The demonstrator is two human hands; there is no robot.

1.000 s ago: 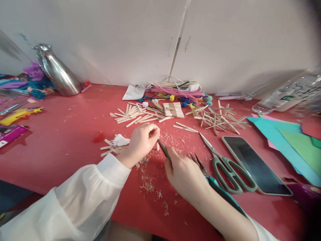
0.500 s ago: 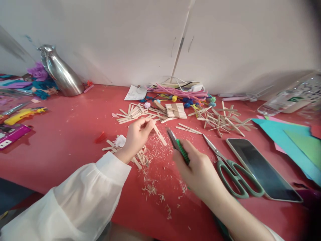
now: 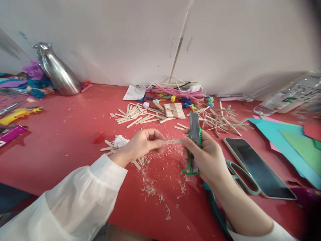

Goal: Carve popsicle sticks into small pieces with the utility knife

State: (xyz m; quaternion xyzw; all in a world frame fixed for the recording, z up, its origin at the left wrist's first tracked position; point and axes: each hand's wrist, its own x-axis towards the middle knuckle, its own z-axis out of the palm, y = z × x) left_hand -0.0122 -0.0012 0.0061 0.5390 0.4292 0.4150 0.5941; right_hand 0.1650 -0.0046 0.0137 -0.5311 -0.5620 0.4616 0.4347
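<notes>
My left hand (image 3: 142,144) pinches one end of a flat wooden craft stick (image 3: 173,142), held level above the red table (image 3: 65,140). My right hand (image 3: 207,155) is closed around a green utility knife (image 3: 194,134) with its blade end pointing up, and its thumb touches the stick's other end. Wood shavings (image 3: 152,185) lie scattered on the table below both hands.
Loose craft sticks (image 3: 136,115) and a glued stick panel (image 3: 175,110) lie behind, with pipe cleaners (image 3: 178,92) by the wall. Green-handled scissors (image 3: 242,177), a phone (image 3: 255,169) and coloured paper (image 3: 293,140) sit to the right. A steel jug (image 3: 56,70) stands at back left.
Both hands rose off the table. The knife swung from cutting low at the stick to standing upright, and the left hand turned the stick level toward the right hand.
</notes>
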